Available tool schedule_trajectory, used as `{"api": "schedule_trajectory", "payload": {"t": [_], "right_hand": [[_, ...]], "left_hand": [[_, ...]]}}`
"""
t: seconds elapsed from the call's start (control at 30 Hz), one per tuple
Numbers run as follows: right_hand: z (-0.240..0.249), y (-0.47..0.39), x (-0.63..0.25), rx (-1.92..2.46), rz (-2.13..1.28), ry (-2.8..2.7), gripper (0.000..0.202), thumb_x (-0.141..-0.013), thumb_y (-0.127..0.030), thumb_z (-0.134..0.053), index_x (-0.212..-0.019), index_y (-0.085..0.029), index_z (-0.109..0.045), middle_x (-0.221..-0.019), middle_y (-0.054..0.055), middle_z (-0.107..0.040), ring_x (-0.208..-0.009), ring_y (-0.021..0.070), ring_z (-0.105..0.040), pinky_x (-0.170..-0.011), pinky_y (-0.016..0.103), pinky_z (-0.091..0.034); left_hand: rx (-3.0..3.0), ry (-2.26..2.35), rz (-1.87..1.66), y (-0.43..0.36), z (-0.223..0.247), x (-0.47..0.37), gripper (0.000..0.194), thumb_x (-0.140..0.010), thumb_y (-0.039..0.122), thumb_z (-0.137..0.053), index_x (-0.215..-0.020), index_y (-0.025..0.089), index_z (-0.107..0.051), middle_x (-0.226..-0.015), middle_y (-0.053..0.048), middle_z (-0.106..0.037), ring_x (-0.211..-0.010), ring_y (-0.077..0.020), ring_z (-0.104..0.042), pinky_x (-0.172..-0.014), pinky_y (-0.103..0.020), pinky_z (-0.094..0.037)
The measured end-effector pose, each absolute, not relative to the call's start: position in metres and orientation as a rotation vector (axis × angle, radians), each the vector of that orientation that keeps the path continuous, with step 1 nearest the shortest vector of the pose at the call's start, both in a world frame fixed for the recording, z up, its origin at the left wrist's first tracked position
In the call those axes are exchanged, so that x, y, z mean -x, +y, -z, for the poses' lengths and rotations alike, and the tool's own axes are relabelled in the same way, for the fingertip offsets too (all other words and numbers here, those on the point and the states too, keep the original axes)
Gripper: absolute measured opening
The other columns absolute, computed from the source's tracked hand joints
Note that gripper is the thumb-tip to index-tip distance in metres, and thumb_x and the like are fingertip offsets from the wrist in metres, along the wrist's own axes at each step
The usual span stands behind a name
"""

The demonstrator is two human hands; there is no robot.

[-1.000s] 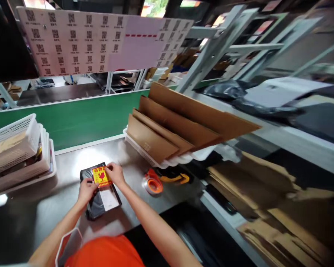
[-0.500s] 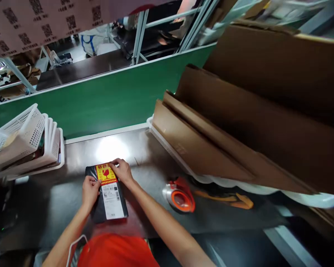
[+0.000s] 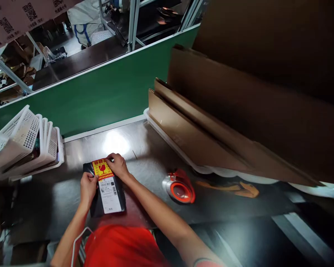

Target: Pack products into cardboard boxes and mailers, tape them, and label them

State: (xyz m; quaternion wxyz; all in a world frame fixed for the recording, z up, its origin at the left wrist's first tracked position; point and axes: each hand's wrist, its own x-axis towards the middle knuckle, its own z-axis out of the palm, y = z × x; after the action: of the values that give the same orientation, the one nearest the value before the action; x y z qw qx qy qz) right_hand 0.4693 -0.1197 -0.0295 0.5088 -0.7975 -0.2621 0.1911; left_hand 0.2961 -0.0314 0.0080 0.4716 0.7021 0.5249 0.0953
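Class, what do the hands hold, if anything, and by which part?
The yellow fragile sticker: left hand at its lower-left corner, right hand near its top-right corner. Pinched or merely pressed: can't tell.

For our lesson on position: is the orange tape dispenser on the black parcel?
No, the orange tape dispenser lies on the metal tabletop, right of the black parcel.

On the black parcel [image 3: 97, 205], a yellow sticker [image 3: 102, 170] shows a red broken wine glass [image 3: 102, 168]. Its top row begins 易碎, and the right hand [image 3: 118, 165] covers the end. The words on its red strip [image 3: 105, 177] are too tiny to read. The white label [image 3: 110, 197] below has a barcode [image 3: 106, 184], a square code [image 3: 114, 190] and tiny print. Up left, a pink board [image 3: 18, 22] has square codes [image 3: 30, 12] with small, blurry words.
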Motion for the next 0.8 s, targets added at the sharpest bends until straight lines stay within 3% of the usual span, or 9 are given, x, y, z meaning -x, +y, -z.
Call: {"api": "schedule_trajectory", "payload": {"t": [0.2, 0.47, 0.8], "right_hand": [[0.03, -0.119, -0.469, 1.93, -0.431, -0.648, 0.009, -0.089, -0.02, -0.071, -0.091, -0.023, -0.079, -0.093, 0.007, -0.081, -0.092, 0.0238, -0.071, -0.084, 0.033, -0.053], [0.031, -0.116, -0.47, 1.966, -0.43, -0.697, 0.012, -0.087, -0.016, -0.069, -0.091, -0.02, -0.078, -0.093, 0.008, -0.081, -0.091, 0.0231, -0.071, -0.082, 0.032, -0.051], [0.028, -0.117, -0.47, 2.044, -0.434, -0.767, 0.011, -0.09, -0.017, -0.068, -0.094, -0.019, -0.077, -0.094, 0.007, -0.08, -0.092, 0.0211, -0.069, -0.082, 0.029, -0.049]], "left_hand": [[-1.972, 1.254, -0.258, -0.025, -0.008, -0.297, 0.02, -0.086, 0.038, -0.068, -0.08, 0.025, -0.053, -0.071, 0.0, -0.066, -0.061, -0.0182, -0.063, -0.059, -0.027, -0.043], [-1.906, 1.26, -0.159, -0.018, -0.012, -0.296, 0.023, -0.084, 0.038, -0.07, -0.073, 0.025, -0.055, -0.061, 0.003, -0.061, -0.053, -0.017, -0.057, -0.056, -0.026, -0.037], [-2.125, 1.251, 0.022, -0.02, -0.024, -0.304, 0.026, -0.091, 0.024, -0.067, -0.07, 0.023, -0.052, -0.064, 0.002, -0.064, -0.058, -0.0149, -0.06, -0.062, -0.025, -0.035]]}}
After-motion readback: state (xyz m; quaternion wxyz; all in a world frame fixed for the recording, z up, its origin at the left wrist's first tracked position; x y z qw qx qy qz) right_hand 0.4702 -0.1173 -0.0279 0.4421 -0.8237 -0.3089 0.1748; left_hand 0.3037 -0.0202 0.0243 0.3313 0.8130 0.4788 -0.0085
